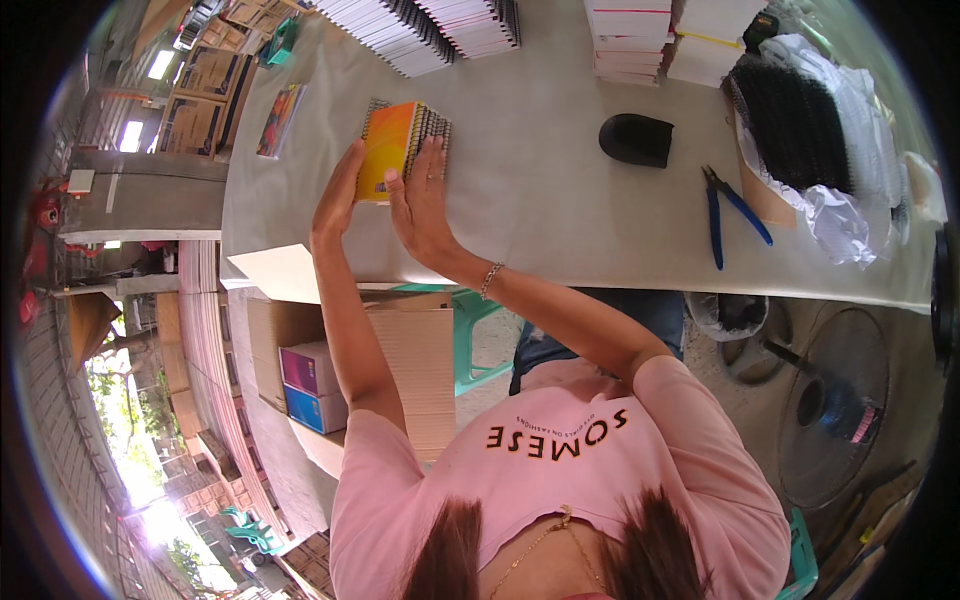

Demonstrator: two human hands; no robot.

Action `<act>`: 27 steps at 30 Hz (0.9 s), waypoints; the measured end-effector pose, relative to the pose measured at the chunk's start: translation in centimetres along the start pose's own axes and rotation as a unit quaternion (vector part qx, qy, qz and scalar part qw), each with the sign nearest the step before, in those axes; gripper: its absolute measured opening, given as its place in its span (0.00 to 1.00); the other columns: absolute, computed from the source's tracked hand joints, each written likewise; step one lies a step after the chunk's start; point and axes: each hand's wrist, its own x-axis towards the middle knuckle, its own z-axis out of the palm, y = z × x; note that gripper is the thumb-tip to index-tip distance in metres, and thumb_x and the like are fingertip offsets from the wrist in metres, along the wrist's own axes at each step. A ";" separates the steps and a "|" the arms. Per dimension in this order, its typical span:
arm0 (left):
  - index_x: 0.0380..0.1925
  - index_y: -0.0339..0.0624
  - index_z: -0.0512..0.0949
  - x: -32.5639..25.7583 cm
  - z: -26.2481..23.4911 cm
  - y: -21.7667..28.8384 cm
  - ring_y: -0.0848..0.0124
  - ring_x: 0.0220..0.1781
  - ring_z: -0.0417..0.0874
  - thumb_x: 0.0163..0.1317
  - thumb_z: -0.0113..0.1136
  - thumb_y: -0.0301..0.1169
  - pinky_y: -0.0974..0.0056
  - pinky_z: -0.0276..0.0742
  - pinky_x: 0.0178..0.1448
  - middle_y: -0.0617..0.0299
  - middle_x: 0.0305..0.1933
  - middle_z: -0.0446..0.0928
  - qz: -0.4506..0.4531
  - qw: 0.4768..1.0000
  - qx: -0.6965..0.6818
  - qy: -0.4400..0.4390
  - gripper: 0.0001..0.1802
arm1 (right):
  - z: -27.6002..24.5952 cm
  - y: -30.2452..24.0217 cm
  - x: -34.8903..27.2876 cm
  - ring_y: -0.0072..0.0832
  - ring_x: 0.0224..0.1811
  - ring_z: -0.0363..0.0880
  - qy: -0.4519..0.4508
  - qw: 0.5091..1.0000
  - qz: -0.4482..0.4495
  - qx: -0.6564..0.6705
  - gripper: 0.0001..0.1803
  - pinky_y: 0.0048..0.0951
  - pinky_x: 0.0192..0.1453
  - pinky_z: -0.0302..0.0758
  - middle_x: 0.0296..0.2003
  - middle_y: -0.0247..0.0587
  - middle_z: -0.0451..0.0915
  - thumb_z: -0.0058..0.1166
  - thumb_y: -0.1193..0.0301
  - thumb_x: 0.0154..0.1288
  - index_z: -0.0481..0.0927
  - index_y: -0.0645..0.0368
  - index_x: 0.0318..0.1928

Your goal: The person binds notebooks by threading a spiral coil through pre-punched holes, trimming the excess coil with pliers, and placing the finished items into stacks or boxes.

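Head view showed both hands pressed on a small stack of spiral-bound notebooks (400, 145) with an orange-yellow cover on top, standing on the grey worktop (540, 200) a little left of centre. Left hand (343, 190) lay flat against the stack's left side, fingers straight; right hand (420, 200) lay open over the near edge and the black wire spines, palm down. Neither hand was closed in a fist; both were spread wide and squeezing the stack between them, probably to square the edges so the books sat flush. More rows of bound notebooks (420, 30) fanned along the far edge, with white paper stacks (628, 40) beside them, likely kept out of the working patch. Blue-handled pliers (735, 210) and a black curved object (636, 138) lay well apart to the right, within reach of the right hand. A pile of black wire coils on clear plastic (810, 130) sat at far right. A loose colourful cover (280, 120) lay left. Below the worktop edge stood an open cardboard box (400, 350) holding purple and blue packs (312, 390), close by the left side. A floor fan (835, 405) stood lower right; room looked like an open workshop with daylight at left.
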 end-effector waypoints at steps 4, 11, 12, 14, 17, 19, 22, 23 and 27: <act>0.72 0.42 0.59 -0.9 0.9 0.7 0.69 0.72 0.61 0.71 0.45 0.59 0.62 0.54 0.73 0.59 0.70 0.64 0.001 1.000 0.019 0.012 0.40 | 0.3 0.1 -0.1 0.68 0.76 0.35 0.009 1.000 0.013 -0.014 0.41 0.55 0.78 0.37 0.71 0.80 0.38 0.32 0.56 0.78 0.39 0.83 0.70; 0.73 0.45 0.56 -1.3 1.8 2.0 0.69 0.73 0.60 0.71 0.45 0.59 0.61 0.54 0.73 0.60 0.71 0.62 -0.018 1.000 0.025 0.004 0.41 | 0.3 0.4 0.2 0.64 0.77 0.33 0.011 0.999 0.030 -0.028 0.41 0.54 0.78 0.38 0.73 0.74 0.37 0.34 0.56 0.78 0.38 0.78 0.72; 0.74 0.45 0.55 -1.1 1.6 2.0 0.69 0.73 0.60 0.71 0.45 0.60 0.61 0.55 0.73 0.60 0.71 0.62 -0.021 0.999 0.023 -0.007 0.41 | 0.1 0.3 0.2 0.64 0.77 0.34 0.004 0.999 0.037 -0.015 0.41 0.54 0.78 0.38 0.73 0.74 0.37 0.34 0.56 0.78 0.38 0.78 0.72; 0.74 0.47 0.55 -0.3 0.2 1.2 0.69 0.72 0.61 0.70 0.44 0.60 0.61 0.56 0.73 0.60 0.71 0.62 -0.023 0.999 0.015 -0.027 0.41 | -0.4 -0.1 0.3 0.64 0.77 0.34 -0.011 0.999 0.046 0.010 0.41 0.53 0.78 0.38 0.72 0.75 0.38 0.36 0.56 0.77 0.39 0.78 0.72; 0.74 0.47 0.54 0.1 -0.8 0.6 0.68 0.75 0.58 0.67 0.44 0.65 0.56 0.55 0.74 0.58 0.74 0.60 0.064 0.995 0.039 -0.070 0.45 | -2.5 -0.7 0.0 0.59 0.78 0.36 -0.017 0.996 0.069 0.053 0.40 0.51 0.78 0.39 0.73 0.70 0.41 0.37 0.56 0.78 0.41 0.75 0.72; 0.75 0.48 0.53 -0.3 -2.4 -0.8 0.63 0.77 0.56 0.67 0.45 0.65 0.53 0.53 0.75 0.54 0.75 0.57 0.071 0.994 0.079 0.020 0.46 | -6.3 -2.9 0.2 0.54 0.78 0.38 0.016 0.999 0.042 0.030 0.39 0.49 0.78 0.39 0.74 0.64 0.44 0.38 0.55 0.78 0.44 0.72 0.73; 0.75 0.50 0.51 -2.2 -2.7 0.0 0.56 0.78 0.53 0.67 0.45 0.65 0.50 0.52 0.76 0.49 0.77 0.53 0.107 0.987 0.102 0.055 0.46 | -14.7 -6.1 3.3 0.45 0.78 0.42 0.166 0.982 -0.087 -0.020 0.36 0.45 0.79 0.38 0.74 0.55 0.48 0.38 0.54 0.78 0.48 0.65 0.74; 0.76 0.51 0.51 -3.2 -2.7 0.9 0.55 0.79 0.53 0.67 0.46 0.65 0.50 0.51 0.76 0.47 0.77 0.52 0.121 0.986 0.103 0.055 0.46 | -17.8 -7.2 4.7 0.46 0.76 0.46 0.249 0.956 -0.127 -0.093 0.33 0.44 0.78 0.39 0.71 0.56 0.54 0.41 0.57 0.77 0.52 0.64 0.73; 0.74 0.49 0.54 -6.9 -0.3 4.4 0.60 0.76 0.58 0.70 0.50 0.55 0.56 0.53 0.75 0.50 0.75 0.58 0.193 0.974 0.085 0.079 0.40 | -30.6 -10.9 12.4 0.38 0.58 0.65 0.415 0.805 -0.294 -0.305 0.18 0.41 0.63 0.63 0.57 0.47 0.72 0.50 0.67 0.72 0.75 0.59 0.59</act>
